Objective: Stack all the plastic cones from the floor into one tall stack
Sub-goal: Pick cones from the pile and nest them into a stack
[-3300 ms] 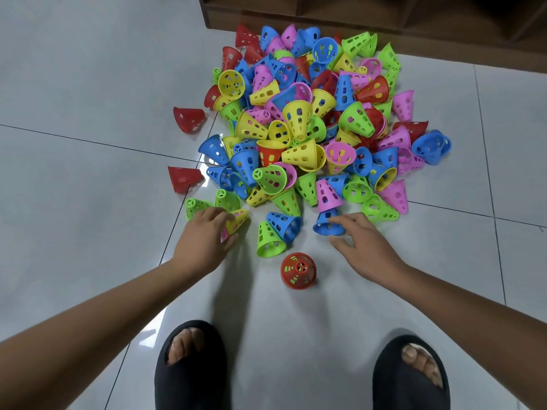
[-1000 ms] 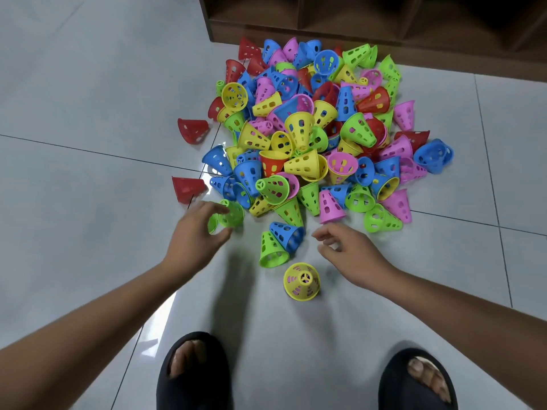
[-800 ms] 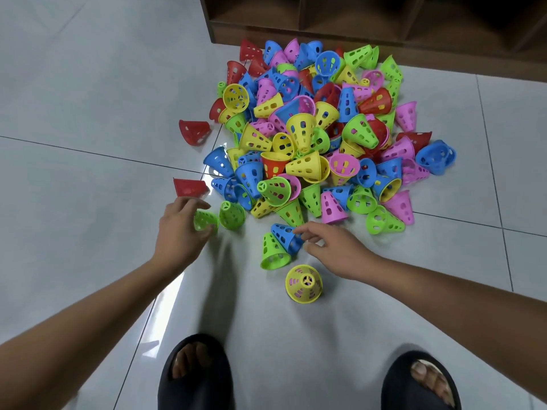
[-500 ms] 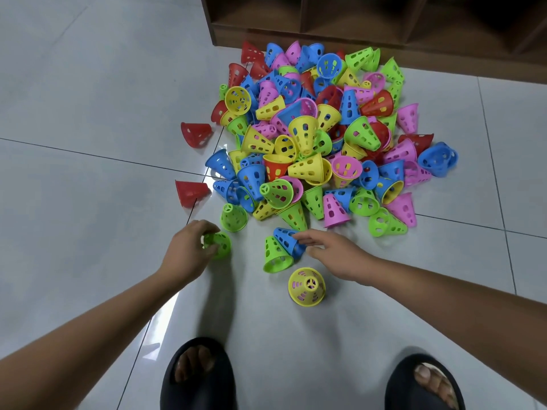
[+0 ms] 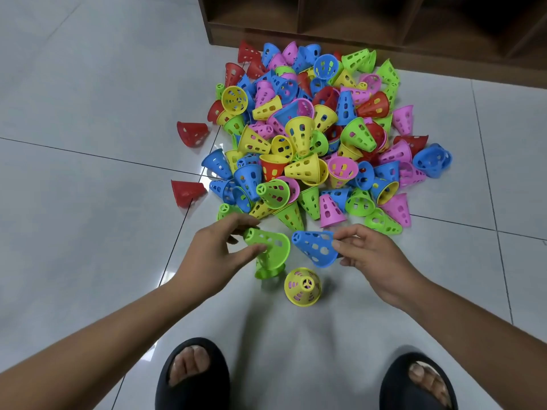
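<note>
A big heap of perforated plastic cones in red, blue, pink, yellow and green lies on the tiled floor. A small upright stack with a yellow cone on top stands on the floor between my hands. My left hand grips a green cone, tilted on its side above the floor. My right hand pinches a blue cone by its wide rim, tip pointing left. Another green cone lies under the held green one, partly hidden.
Two red cones lie apart from the heap at the left. A dark wooden shelf unit runs along the back. My feet in black slippers stand at the bottom edge.
Both hands have lifted off the floor: the left now holds a green cone up, the right has picked up the blue cone. Earlier the stack's top changed from red to yellow.
</note>
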